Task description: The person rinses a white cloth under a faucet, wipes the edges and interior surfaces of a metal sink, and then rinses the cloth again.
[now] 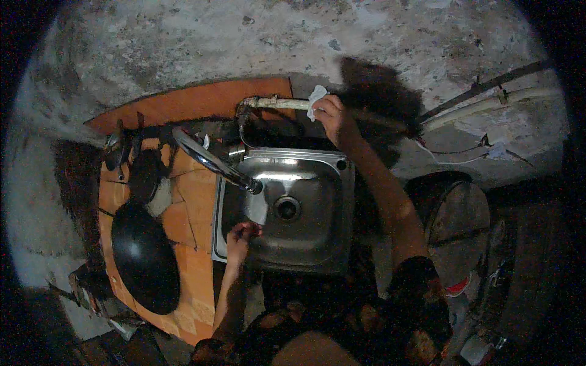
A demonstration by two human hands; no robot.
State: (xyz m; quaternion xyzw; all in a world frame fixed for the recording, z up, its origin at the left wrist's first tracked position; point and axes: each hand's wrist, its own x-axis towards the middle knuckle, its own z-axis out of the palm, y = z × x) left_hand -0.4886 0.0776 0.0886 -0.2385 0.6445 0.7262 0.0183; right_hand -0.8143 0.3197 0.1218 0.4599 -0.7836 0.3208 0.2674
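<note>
My right hand (329, 114) reaches up to the wall behind the sink. Its fingers are closed on a crumpled white cloth or tissue (317, 101), which touches the pale horizontal pipe (284, 103). Low over the left part of the steel sink (332, 259) is my left hand (242, 236), its fingers curled together. Whether they hold anything is not clear. A pale patch (258, 213) lies just beyond those fingertips; it could be water, a reflection or something thin. The curved chrome faucet (213, 163) arches over the basin, its spout above that patch.
A large black wok (145, 259) rests on the orange tiled counter (196, 274) left of the sink. Darker utensils (116, 149) stand behind it. A round lid-like disc (459, 213) leans at the right. Pipes and a thin hose (445, 161) run along the stained wall.
</note>
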